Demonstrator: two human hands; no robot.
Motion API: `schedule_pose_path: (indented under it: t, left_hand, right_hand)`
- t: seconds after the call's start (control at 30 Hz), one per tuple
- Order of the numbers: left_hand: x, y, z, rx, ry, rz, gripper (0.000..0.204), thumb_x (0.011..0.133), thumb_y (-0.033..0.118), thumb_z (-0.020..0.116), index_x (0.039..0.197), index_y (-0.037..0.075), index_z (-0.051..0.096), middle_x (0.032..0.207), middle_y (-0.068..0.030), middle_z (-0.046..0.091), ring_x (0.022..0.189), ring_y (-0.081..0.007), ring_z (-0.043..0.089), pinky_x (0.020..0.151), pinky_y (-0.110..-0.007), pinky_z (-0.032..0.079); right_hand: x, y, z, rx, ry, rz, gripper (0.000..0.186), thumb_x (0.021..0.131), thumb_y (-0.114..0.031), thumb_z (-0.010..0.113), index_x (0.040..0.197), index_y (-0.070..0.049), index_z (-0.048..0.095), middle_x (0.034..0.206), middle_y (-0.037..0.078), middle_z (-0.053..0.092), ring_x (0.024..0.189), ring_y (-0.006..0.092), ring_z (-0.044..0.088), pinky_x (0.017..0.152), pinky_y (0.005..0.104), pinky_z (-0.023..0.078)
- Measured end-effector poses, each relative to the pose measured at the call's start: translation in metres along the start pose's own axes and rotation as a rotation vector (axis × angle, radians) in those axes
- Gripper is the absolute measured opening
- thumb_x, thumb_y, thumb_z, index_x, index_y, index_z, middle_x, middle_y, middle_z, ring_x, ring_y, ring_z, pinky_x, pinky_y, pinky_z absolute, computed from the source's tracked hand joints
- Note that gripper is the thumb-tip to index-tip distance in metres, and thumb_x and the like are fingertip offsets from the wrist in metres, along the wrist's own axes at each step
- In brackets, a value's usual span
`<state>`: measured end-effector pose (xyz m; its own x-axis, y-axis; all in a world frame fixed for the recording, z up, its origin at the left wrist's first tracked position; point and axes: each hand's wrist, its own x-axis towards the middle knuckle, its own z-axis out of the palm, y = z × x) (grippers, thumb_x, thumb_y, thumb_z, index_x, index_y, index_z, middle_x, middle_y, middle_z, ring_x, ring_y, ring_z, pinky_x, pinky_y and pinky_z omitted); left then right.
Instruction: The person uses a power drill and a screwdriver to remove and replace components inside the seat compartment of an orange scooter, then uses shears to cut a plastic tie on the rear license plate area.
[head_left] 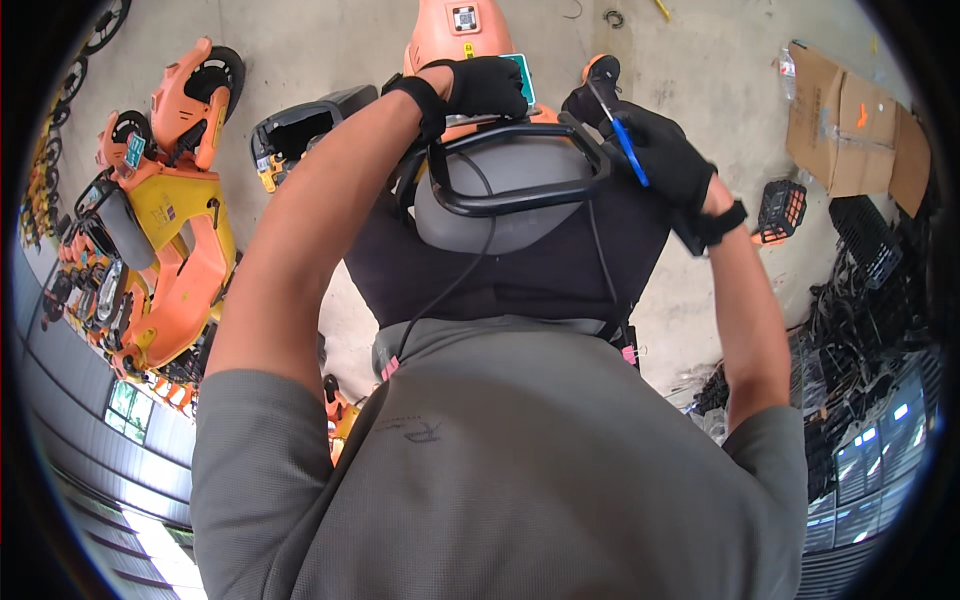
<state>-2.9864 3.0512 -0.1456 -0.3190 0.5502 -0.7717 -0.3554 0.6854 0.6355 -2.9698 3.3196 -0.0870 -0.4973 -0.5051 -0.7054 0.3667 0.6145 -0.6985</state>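
In front of me is an orange scooter body (pixel 455 32), with a grey seat (pixel 520 185) and a black tubular bar (pixel 500 203) looped over it. My left hand (pixel 487 88), in a black glove, is closed at the edge of a small green-and-white plate (pixel 524 75); the fingertips are partly hidden. My right hand (pixel 660 150), also gloved, is closed around a slim blue-handled tool (pixel 630 150). Its thin metal shaft points up and left, away from the plate. The tip is hard to make out against a dark shoe (pixel 600 82).
More orange and yellow scooters (pixel 185 255) stand at the left. Beside my left arm is a dark basket-like bin (pixel 300 130). At the right lie flattened cardboard (pixel 840 120), a black crate (pixel 782 208) and a heap of dark parts (pixel 860 320). A cable (pixel 470 265) crosses my lap.
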Motion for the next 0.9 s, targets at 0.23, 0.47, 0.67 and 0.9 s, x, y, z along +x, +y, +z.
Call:
schedule_pose_path:
  t: [0.23, 0.47, 0.67, 0.9]
  left_hand:
    - [0.005, -0.026, -0.002, -0.037, 0.003, 0.124, 0.026, 0.073, 0.022, 0.059, 0.09, 0.003, 0.057, 0.073, -0.0068, 0.058, 0.07, -0.0157, 0.054, 0.064, -0.029, 0.044]
    - [0.003, -0.011, -0.016, -0.197, -0.073, -0.047, 0.021, 0.072, 0.02, 0.061, 0.079, 0.006, 0.048, 0.062, -0.0034, 0.051, 0.05, -0.0111, 0.05, 0.043, -0.026, 0.042]
    - [-0.023, -0.007, -0.012, -0.371, -0.068, -0.025, 0.019, 0.074, 0.015, 0.06, 0.088, 0.005, 0.051, 0.061, -0.0025, 0.051, 0.048, -0.0097, 0.049, 0.042, -0.024, 0.04]
    - [-0.004, -0.018, -0.018, -0.222, -0.282, 0.049, 0.011, 0.074, 0.014, 0.057, 0.082, 0.007, 0.058, 0.063, 0.0007, 0.052, 0.051, -0.0087, 0.05, 0.047, -0.024, 0.042]
  right_hand:
    - [-0.042, -0.069, 0.066, 0.482, 0.498, -0.056, 0.04, 0.08, -0.008, 0.063, 0.116, 0.0, 0.048, 0.093, 0.01, 0.058, 0.084, 0.0176, 0.057, 0.072, 0.0281, 0.045]
    - [-0.01, -0.088, 0.092, 0.195, 0.708, -0.22, 0.047, 0.079, -0.002, 0.06, 0.122, 0.001, 0.042, 0.101, 0.014, 0.055, 0.09, 0.0244, 0.056, 0.078, 0.031, 0.045]
    - [-0.008, -0.083, 0.1, 0.139, 0.862, -0.348, 0.036, 0.08, -0.009, 0.065, 0.111, 0.001, 0.05, 0.088, 0.012, 0.06, 0.079, 0.0172, 0.059, 0.068, 0.0272, 0.047]
    - [0.004, -0.092, 0.099, 0.508, 0.821, -0.182, 0.027, 0.083, -0.013, 0.065, 0.102, 0.002, 0.052, 0.074, 0.009, 0.06, 0.062, 0.0099, 0.057, 0.053, 0.0234, 0.045]
